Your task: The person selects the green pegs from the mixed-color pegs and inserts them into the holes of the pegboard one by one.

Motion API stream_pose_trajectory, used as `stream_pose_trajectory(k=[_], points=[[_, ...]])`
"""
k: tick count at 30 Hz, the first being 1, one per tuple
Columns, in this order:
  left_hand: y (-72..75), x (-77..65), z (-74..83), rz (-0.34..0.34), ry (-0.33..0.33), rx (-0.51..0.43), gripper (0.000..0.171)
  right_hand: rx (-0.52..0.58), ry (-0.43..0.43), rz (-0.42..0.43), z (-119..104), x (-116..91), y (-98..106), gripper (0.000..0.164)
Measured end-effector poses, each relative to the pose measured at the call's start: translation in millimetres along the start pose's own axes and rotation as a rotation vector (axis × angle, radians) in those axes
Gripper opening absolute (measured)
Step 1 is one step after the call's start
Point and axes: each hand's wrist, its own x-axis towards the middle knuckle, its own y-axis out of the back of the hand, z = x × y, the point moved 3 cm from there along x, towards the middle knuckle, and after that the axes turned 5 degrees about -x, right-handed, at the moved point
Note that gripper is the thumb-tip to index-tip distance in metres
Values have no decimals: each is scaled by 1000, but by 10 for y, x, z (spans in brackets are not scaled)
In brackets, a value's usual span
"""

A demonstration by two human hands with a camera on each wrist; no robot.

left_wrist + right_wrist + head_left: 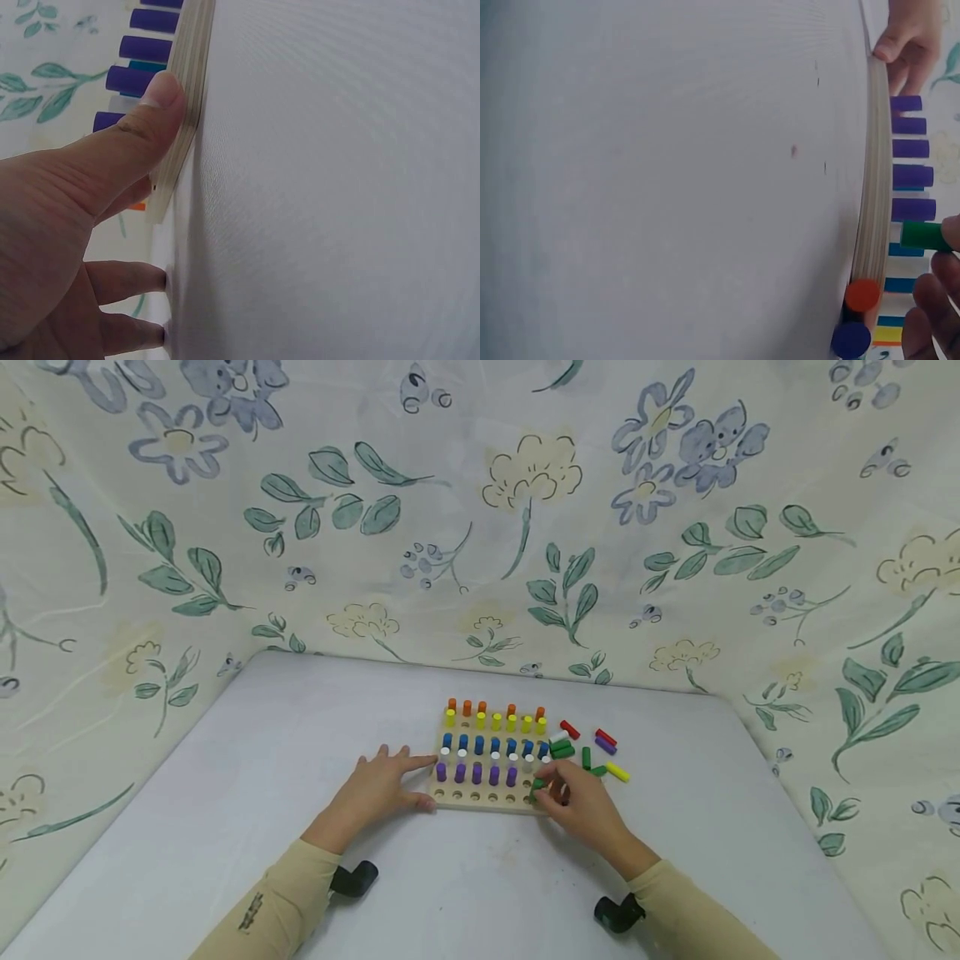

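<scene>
A wooden pegboard (pixel 487 806) stands on the table with rows of orange, yellow, blue, white and purple pegs; the front row shows bare holes. My left hand (pixel 375 789) touches its left end, fingers spread, the thumb (pixel 161 94) against the front edge. Between thumb and fingertips my right hand (pixel 581 802) pinches a green peg (pixel 922 235) at the board's front right. The peg's lower end shows beside the row of purple pegs (pixel 913 177); whether it touches a hole I cannot tell.
Right of the board lie loose pegs, among them green pegs (pixel 562 752), a yellow peg (pixel 618 772) and a red peg (pixel 570 729). In the right wrist view, an orange peg (pixel 862 295) and a blue-purple peg (pixel 851 341) lie by the board's near end. Flowered cloth (pixel 480 527) hangs behind.
</scene>
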Motion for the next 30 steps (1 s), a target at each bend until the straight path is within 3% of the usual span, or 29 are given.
stream_pose_trajectory(k=[7, 30], points=[[-12, 7, -13, 3, 1, 3, 79, -24, 43, 8, -68, 20, -30, 24], [-20, 17, -12, -11, 3, -4, 79, -54, 65, -29, -231, 122, -180, 23]])
